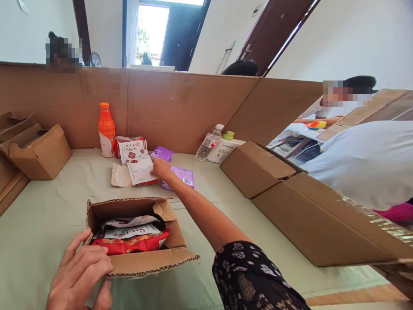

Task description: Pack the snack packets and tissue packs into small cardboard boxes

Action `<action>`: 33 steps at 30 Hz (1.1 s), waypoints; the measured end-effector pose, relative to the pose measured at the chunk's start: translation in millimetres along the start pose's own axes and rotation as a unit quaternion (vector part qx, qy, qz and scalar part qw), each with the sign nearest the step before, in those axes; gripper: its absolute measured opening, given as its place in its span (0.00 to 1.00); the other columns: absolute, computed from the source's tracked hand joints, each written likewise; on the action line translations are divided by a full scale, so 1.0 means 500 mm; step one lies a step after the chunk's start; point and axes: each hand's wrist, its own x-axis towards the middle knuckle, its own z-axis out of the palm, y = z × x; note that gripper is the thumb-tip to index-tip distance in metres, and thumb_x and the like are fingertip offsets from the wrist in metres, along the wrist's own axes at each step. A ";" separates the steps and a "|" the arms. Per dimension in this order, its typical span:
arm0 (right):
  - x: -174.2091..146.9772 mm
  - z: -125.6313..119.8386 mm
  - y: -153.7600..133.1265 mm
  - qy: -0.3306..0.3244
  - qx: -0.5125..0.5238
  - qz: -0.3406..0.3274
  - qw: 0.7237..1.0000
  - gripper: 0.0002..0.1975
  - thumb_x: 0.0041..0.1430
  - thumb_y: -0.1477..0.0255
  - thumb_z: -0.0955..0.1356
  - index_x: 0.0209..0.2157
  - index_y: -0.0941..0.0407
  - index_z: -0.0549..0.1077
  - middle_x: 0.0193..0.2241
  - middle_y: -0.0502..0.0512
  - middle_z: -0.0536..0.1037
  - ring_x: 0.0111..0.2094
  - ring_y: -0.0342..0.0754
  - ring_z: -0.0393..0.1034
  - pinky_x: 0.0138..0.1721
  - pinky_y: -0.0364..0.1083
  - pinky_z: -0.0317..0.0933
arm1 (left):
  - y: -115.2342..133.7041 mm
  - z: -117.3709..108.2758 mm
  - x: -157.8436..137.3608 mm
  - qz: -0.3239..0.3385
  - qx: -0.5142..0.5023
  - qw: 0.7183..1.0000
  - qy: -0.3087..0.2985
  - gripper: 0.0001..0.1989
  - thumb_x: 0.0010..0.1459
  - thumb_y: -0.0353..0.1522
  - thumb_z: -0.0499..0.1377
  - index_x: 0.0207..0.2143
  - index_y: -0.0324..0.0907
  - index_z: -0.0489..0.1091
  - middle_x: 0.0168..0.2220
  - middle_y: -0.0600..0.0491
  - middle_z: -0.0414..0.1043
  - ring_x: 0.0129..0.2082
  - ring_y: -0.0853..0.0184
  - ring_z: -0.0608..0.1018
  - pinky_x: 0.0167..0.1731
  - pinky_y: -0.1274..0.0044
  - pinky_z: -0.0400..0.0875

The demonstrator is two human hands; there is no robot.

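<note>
While the left hand (82,271) lays its fingers over the near left corner of an open, oblong brown cardboard box (158,259), the right hand (161,168) is stretched to the far side, thumb and fingers pinched together on the right edge of a flat white printed packet (140,170). Whether the left fingers clamp the cardboard or only lean on it, I cannot tell.

That packet lies almost straight beyond the box's opening, with a strip of pale green cloth (226,206) between them. The box's long axis runs left to right, across the line from packet to opening; the packet's own long axis is hard to judge, as fingers cover its right edge. The right hand is nearer to the packet, the left to the box.

Inside the box, at least 2 white pouches (132,231) lie behind a shiny red packet (129,244). Just beyond the held packet, a white "Su-per Meal" pouch (130,149) stands tilted, and a beige patterned packet (120,176) lies to the left. Of 2 flat purple packs (182,176), 1 sits beside the right wrist and 1 farther off.
</note>
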 end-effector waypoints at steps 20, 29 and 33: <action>-0.348 -0.197 0.057 0.323 0.446 -0.350 0.758 0.08 0.60 0.67 0.72 0.42 0.47 0.75 0.33 0.47 0.77 0.33 0.46 0.73 0.35 0.46 0.68 | 0.017 -0.001 -0.006 -0.059 -0.033 0.998 0.005 0.08 0.58 0.21 0.57 0.37 0.42 0.69 0.32 0.56 0.75 0.35 0.69 0.78 0.60 0.61 0.67; -0.420 -0.152 -0.039 0.306 0.196 -0.589 0.722 0.17 0.68 0.80 0.59 0.47 0.50 0.75 0.42 0.55 0.85 0.44 0.46 0.81 0.40 0.46 0.73 | 0.027 -0.005 -0.003 -0.061 0.002 0.998 0.006 0.09 0.58 0.22 0.56 0.37 0.43 0.69 0.33 0.56 0.76 0.36 0.68 0.78 0.59 0.62 0.67; -0.398 -0.119 -0.028 0.329 0.128 -0.560 0.749 0.18 0.68 0.81 0.58 0.43 0.53 0.76 0.40 0.56 0.85 0.38 0.44 0.81 0.37 0.44 0.72 | 0.029 -0.005 -0.011 -0.079 -0.002 0.997 -0.002 0.08 0.59 0.22 0.56 0.36 0.43 0.68 0.32 0.56 0.75 0.34 0.69 0.77 0.60 0.60 0.65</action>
